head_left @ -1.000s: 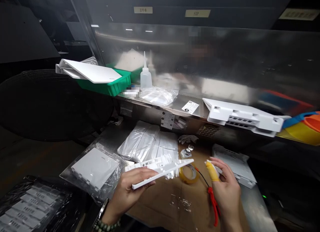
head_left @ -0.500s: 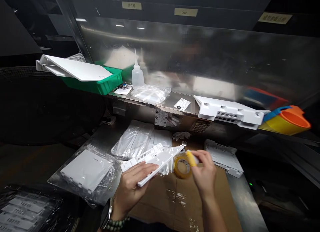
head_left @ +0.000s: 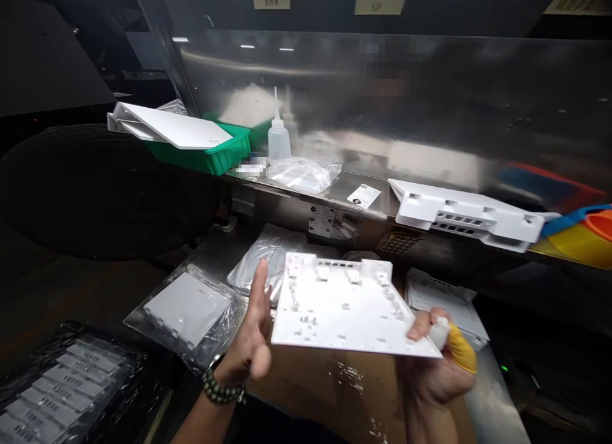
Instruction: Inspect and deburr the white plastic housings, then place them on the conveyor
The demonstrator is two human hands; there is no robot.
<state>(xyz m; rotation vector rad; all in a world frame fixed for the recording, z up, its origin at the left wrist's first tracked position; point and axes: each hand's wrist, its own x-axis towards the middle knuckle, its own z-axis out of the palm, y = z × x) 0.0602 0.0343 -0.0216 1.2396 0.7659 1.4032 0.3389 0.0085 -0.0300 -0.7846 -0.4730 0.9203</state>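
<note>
White plastic panel (head_left: pixel 344 313) is up in the air over the counter (head_left: pixel 497 399), held almost flat with its inner side up, so you can see all the little clips and ribs plus a row of slots along the far edge. The right hand (head_left: pixel 437 367) has it by the near right corner, fingers (head_left: pixel 421 326) clamped on that corner, thumb on top, and one finger wears a yellow rubber cot (head_left: pixel 461 348). The left hand (head_left: pixel 251 342) is just beside the panel's left edge, fingers spread apart and flat; can't really tell if the palm is touching the edge or just hovering next to it. There's a beaded bracelet (head_left: pixel 217 390) on that wrist. Below the panel there's a sheet of brown cardboard (head_left: pixel 344 393) lying on the counter. Left of the panel sits a white square part in a clear bag (head_left: pixel 189 310), and behind the panel's far left corner a pile of more clear-bagged stuff (head_left: pixel 265 259). Right of the panel, another white part (head_left: pixel 442 297) lies flat. Beyond the panel runs a steel shelf (head_left: pixel 335 198) with a long white housing (head_left: pixel 468 214) on the right, a squeeze bottle (head_left: pixel 278 141) and a green bin (head_left: pixel 215 154) carrying a white cover (head_left: pixel 169 126) further left. Way off to the lower left of the panel, a bag of barcode labels (head_left: pixel 57 393).
</note>
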